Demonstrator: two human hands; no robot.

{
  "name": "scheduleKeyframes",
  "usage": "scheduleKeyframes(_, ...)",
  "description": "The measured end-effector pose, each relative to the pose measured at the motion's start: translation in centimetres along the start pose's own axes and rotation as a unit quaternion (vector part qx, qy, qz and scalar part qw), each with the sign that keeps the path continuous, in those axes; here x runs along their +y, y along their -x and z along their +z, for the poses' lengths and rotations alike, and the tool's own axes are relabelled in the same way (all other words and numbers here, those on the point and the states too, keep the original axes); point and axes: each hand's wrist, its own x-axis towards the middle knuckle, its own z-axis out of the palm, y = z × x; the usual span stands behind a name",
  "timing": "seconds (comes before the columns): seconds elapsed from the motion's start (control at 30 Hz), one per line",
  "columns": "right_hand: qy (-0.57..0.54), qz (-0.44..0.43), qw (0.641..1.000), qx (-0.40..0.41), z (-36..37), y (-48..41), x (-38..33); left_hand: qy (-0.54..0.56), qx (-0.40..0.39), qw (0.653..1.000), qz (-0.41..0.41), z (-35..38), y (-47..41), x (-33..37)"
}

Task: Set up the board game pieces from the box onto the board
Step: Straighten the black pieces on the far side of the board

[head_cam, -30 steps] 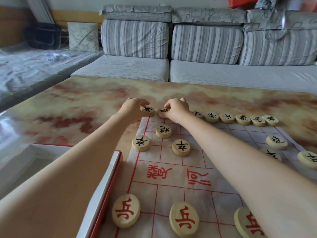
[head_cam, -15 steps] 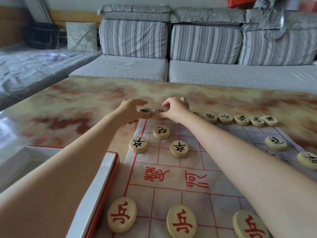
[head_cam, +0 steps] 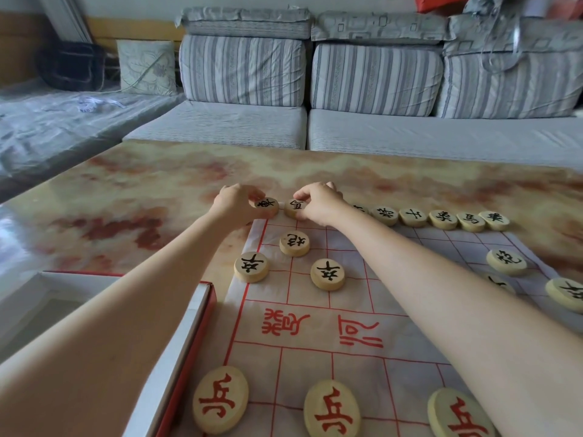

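A white paper board (head_cam: 356, 310) with red grid lines lies on the marble-patterned table. At its far left corner my left hand (head_cam: 235, 203) pinches a round wooden piece with a black character (head_cam: 267, 205). Right beside it my right hand (head_cam: 318, 201) grips a second black-marked piece (head_cam: 295, 208). Both pieces rest on the board's far row. More black pieces (head_cam: 441, 219) line that row to the right. Three black pieces (head_cam: 295, 243) sit just nearer me. Red-marked pieces (head_cam: 220, 398) stand along the near rows.
The game box (head_cam: 176, 357), white inside with a red rim, lies at the left of the board under my left forearm. Further black pieces (head_cam: 506, 262) sit at the board's right edge. A striped grey sofa (head_cam: 375, 80) runs behind the table's far edge.
Both hands stay at the far left corner on the same two pieces. The pieces have shifted slightly and the view has drifted a little.
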Motion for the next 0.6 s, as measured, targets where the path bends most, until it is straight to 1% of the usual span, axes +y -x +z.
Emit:
scheduleKeyframes(0.13, 0.009, 0.0, 1.0, 0.004, 0.17, -0.07, 0.06, 0.005, 0.027, 0.999, -0.021, 0.34, 0.04, 0.41)
scheduleKeyframes(0.33, 0.014, -0.005, 1.0, 0.003, 0.27, 0.08, 0.19, -0.06, 0.069, 0.994, -0.059, 0.82, -0.01, 0.49)
scheduleKeyframes(0.43, 0.004, -0.004, 1.0, 0.003, 0.28, 0.14, 0.24, -0.06, 0.068, 0.995, -0.039, 0.67, -0.11, 0.42)
scheduleKeyframes(0.6, -0.012, -0.011, 1.0, 0.018, 0.4, 0.36, 0.53, -0.035, 0.027, 0.999, -0.008, 0.16, 0.27, 0.04)
